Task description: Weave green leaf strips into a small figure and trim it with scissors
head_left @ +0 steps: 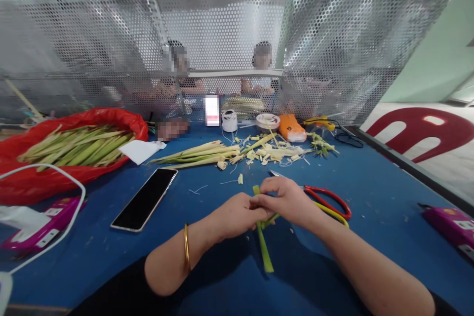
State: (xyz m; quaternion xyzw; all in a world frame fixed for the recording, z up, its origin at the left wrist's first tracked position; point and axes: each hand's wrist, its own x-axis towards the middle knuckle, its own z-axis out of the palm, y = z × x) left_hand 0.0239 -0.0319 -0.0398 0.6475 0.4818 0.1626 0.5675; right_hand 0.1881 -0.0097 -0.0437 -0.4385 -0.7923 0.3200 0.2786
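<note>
1. Your blue surface [381, 197] carries everything; the red bag [138, 123] of leaves sits off left, well apart from your work, so snagging it looks unlikely.
2. The scissors [328, 191] lie partly hidden behind your right hand [285, 197], blade tip showing beyond it; a careless sweep could nick you.
3. That hand and your left hand [239, 215] meet, both pinching the green strip [263, 249]; overlapping fingers hide the exact grip.
4. The strip's lower end reaches toward you; uneven pulling could split or crease it.
5. Loose thread [199, 189] beyond your left wrist might cling if brushed.
</note>
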